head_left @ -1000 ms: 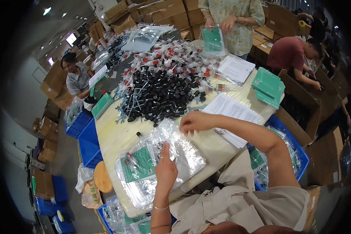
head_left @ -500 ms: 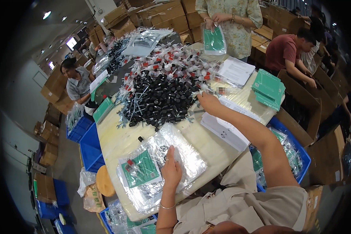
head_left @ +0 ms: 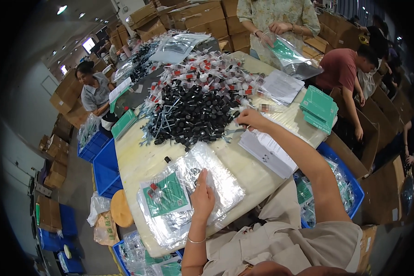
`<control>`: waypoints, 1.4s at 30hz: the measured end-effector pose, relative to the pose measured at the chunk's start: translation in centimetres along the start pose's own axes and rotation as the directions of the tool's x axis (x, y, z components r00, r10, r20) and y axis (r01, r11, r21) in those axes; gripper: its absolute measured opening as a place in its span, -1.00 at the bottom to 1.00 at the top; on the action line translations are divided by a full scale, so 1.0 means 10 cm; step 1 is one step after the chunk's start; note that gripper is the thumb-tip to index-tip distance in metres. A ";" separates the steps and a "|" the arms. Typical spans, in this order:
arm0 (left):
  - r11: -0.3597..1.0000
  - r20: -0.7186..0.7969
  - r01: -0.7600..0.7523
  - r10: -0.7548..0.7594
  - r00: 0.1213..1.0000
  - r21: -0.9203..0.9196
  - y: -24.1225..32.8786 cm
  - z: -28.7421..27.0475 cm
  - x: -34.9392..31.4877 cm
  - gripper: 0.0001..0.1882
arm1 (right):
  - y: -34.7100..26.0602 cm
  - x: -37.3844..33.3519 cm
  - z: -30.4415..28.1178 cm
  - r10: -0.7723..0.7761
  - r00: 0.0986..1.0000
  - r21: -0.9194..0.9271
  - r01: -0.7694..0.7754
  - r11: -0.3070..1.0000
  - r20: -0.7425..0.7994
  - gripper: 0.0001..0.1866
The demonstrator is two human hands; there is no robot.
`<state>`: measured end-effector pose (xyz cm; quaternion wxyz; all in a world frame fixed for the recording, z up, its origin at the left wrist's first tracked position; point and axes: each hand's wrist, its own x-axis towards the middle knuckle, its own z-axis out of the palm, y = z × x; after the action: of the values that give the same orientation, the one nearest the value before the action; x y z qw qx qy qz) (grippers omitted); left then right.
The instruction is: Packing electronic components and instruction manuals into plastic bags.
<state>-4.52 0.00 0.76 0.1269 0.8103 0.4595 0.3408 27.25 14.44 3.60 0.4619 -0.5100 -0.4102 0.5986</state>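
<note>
My left hand (head_left: 202,198) lies on a stack of clear plastic bags (head_left: 223,184), its index finger stretched out along the top bag. Beside it, a bag holding a green booklet (head_left: 166,194) has small red-and-clear pieces on it. My right hand (head_left: 253,120) reaches to the right edge of a heap of small black-capped parts (head_left: 193,115), fingers pinched together. A dark bit shows at its fingertips, too small to name. Small open-end wrenches (head_left: 169,116) lie in the heap's left side. One loose black cap (head_left: 167,159) sits above the bags.
White-and-red bottles (head_left: 207,73) are piled behind the black parts. Printed sheets (head_left: 269,152) lie under my right forearm, green booklets (head_left: 317,108) at the right corner. Blue crates (head_left: 106,169) flank the table. A person (head_left: 280,27) stands opposite; cartons (head_left: 195,18) rise behind.
My right hand has shifted slightly at the heap's edge; my left stays on the bags. Across the table, the person's bag with a green booklet has swung out to the right.
</note>
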 end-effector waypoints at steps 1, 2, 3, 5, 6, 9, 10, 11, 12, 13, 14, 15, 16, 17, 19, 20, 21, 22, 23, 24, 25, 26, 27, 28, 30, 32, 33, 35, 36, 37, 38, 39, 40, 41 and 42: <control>1.000 0.006 -0.008 0.008 1.000 -0.007 0.01 0.01 0.02 -0.38 | 0.12 0.07 0.03 -0.196 0.980 -0.419 0.185 0.889 0.016 -0.87; 1.000 0.006 -0.012 0.013 1.000 -0.008 0.03 0.03 0.04 -0.38 | 0.24 0.11 0.04 -0.358 0.927 -0.751 0.315 0.580 0.112 -0.86; 1.000 0.000 -0.013 0.013 1.000 -0.010 0.01 0.02 0.02 -0.38 | 0.27 0.06 0.15 -0.479 0.841 -0.902 0.383 0.199 0.252 -0.85; 1.000 -0.014 -0.006 0.006 1.000 -0.003 -0.01 0.02 0.01 -0.39 | 0.28 0.11 0.30 -0.423 0.856 -0.940 0.341 0.029 0.297 -0.81; 1.000 -0.012 -0.004 0.004 1.000 -0.007 -0.01 0.02 0.01 -0.39 | 0.27 0.14 0.36 -0.364 0.875 -0.947 0.286 -0.146 0.320 -0.77; 0.999 -0.001 0.023 -0.023 1.000 -0.023 0.00 0.03 0.00 -0.39 | 0.18 0.16 0.39 -0.280 0.865 -0.902 0.356 -0.243 0.416 -0.77; 0.999 0.015 0.035 -0.034 0.999 -0.040 -0.01 0.03 -0.01 -0.39 | 0.17 0.18 0.36 -0.243 0.857 -0.877 0.381 -0.294 0.454 -0.77; 0.999 0.023 0.040 -0.039 0.999 -0.032 -0.04 0.04 -0.02 -0.39 | 0.17 0.19 0.33 -0.272 0.854 -0.890 0.382 -0.249 0.442 -0.80; 0.998 0.012 0.050 -0.050 0.999 -0.033 -0.05 0.04 -0.02 -0.39 | 0.12 0.18 0.31 -0.266 0.850 -0.883 0.392 -0.257 0.455 -0.80; 0.997 0.031 0.068 -0.067 0.997 -0.032 -0.05 0.03 -0.03 -0.39 | 0.02 0.15 0.32 -0.296 0.836 -0.882 0.397 -0.256 0.462 -0.79; 0.996 0.050 0.085 -0.084 0.995 -0.031 -0.06 0.02 -0.03 -0.39 | -0.07 0.15 0.36 -0.325 0.822 -0.880 0.402 -0.253 0.468 -0.78; 0.998 0.027 0.061 -0.060 0.998 -0.035 -0.07 0.02 -0.03 -0.38 | -0.20 0.12 0.43 -0.366 0.833 -0.909 0.364 -0.202 0.414 -0.79; 0.997 0.019 0.070 -0.069 0.997 -0.037 -0.07 0.01 -0.03 -0.38 | -0.29 0.13 0.53 -0.360 0.831 -0.904 0.372 -0.209 0.425 -0.79; 0.994 0.040 0.092 -0.090 0.995 -0.051 -0.06 -0.01 -0.02 -0.38 | -0.38 0.16 0.67 -0.432 0.818 -0.924 0.359 -0.135 0.381 -0.79; 0.998 0.000 0.042 -0.042 0.999 -0.052 -0.09 0.01 -0.02 -0.36 | -0.53 0.26 1.02 -0.526 0.799 -0.936 0.351 0.015 0.291 -0.79; 0.998 -0.005 0.043 -0.043 0.999 -0.053 -0.10 0.02 -0.03 -0.36 | -0.55 0.35 1.22 -0.539 0.793 -0.933 0.358 0.035 0.284 -0.78; 0.996 0.000 0.039 -0.039 0.999 -0.076 -0.08 0.01 -0.02 -0.36 | -0.55 0.51 1.39 -0.522 0.785 -0.925 0.379 -0.021 0.333 -0.77; 0.994 0.008 0.032 -0.031 0.999 -0.100 -0.08 0.02 -0.01 -0.35 | -0.52 0.64 1.57 -0.505 0.775 -0.909 0.415 -0.046 0.379 -0.77; 0.993 -0.013 -0.003 0.001 1.000 -0.116 -0.09 0.04 0.00 -0.33 | -0.53 0.73 1.79 -0.488 0.783 -0.910 0.410 -0.062 0.386 -0.81; 0.992 -0.010 -0.031 0.030 1.000 -0.126 -0.08 0.05 0.00 -0.33 | -0.51 0.89 1.94 -0.473 0.779 -0.904 0.415 -0.104 0.412 -0.84; 0.992 0.019 0.029 -0.027 0.999 -0.123 -0.10 0.05 -0.04 -0.32 | -0.47 0.99 2.18 -0.433 0.810 -0.918 0.369 -0.146 0.395 -0.86; 0.990 0.051 0.069 -0.063 0.997 -0.123 -0.11 0.06 -0.03 -0.32 | -0.40 1.12 2.34 -0.429 0.790 -0.899 0.367 -0.240 0.437 -0.87; 0.995 0.029 0.039 -0.036 0.999 -0.094 -0.14 0.05 -0.06 -0.29 | -0.31 1.26 2.46 -0.429 0.764 -0.874 0.382 -0.301 0.481 -0.86; 0.984 0.079 0.084 -0.072 0.994 -0.156 -0.07 0.01 -0.03 -0.29 | -0.27 1.39 2.53 -0.379 0.836 -0.909 0.297 -0.293 0.396 -0.84; 0.988 0.010 0.047 -0.046 0.999 -0.150 -0.15 0.01 -0.08 -0.32 | -0.15 1.58 2.84 -0.353 0.869 -0.922 0.246 -0.300 0.347 -0.80; 0.976 0.076 0.087 -0.073 0.994 -0.199 -0.12 0.04 -0.03 -0.40 | -0.19 1.71 2.76 -0.340 0.905 -0.957 0.188 -0.219 0.255 -0.78; 0.956 0.153 0.193 -0.162 0.975 -0.222 -0.06 -0.01 0.00 -0.42 | -0.28 1.66 2.69 -0.322 0.909 -0.959 0.212 -0.186 0.264 -0.80; 0.929 0.234 0.281 -0.225 0.946 -0.241 -0.01 -0.07 -0.03 -0.44 | -0.44 1.50 2.60 -0.364 0.882 -0.954 0.268 -0.133 0.299 -0.81; 0.941 0.177 0.211 -0.168 0.970 -0.264 -0.01 -0.04 -0.03 -0.46 | -0.52 1.43 2.48 -0.416 0.856 -0.952 0.290 -0.104 0.306 -0.82; 0.949 0.109 0.151 -0.124 0.986 -0.278 -0.04 -0.02 -0.03 -0.47 | -0.60 1.34 2.39 -0.460 0.830 -0.943 0.329 -0.053 0.316 -0.77; 0.950 0.120 0.148 -0.119 0.986 -0.277 -0.05 0.00 -0.03 -0.47 | -0.65 1.22 2.32 -0.532 0.800 -0.934 0.353 0.044 0.277 -0.73; 0.945 0.102 0.143 -0.118 0.988 -0.294 -0.07 0.00 -0.04 -0.47 | -0.68 1.11 2.29 -0.548 0.794 -0.911 0.392 0.128 0.264 -0.72; 0.941 0.077 0.146 -0.128 0.989 -0.305 -0.10 -0.01 -0.06 -0.46 | -0.73 0.96 2.29 -0.561 0.786 -0.873 0.440 0.210 0.261 -0.70; 0.971 -0.086 -0.052 0.033 0.996 -0.233 -0.18 0.04 -0.06 -0.46 | -0.75 0.82 2.25 -0.552 0.791 -0.817 0.488 0.306 0.266 -0.71; 0.977 -0.092 -0.018 -0.001 0.996 -0.211 -0.18 0.03 -0.09 -0.46 | -0.75 0.62 2.21 -0.532 0.796 -0.743 0.537 0.401 0.288 -0.71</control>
<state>-5.83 0.21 -0.75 0.1900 0.7777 0.4225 0.4250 6.03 21.79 12.56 0.3499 -0.4997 -0.7734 0.1724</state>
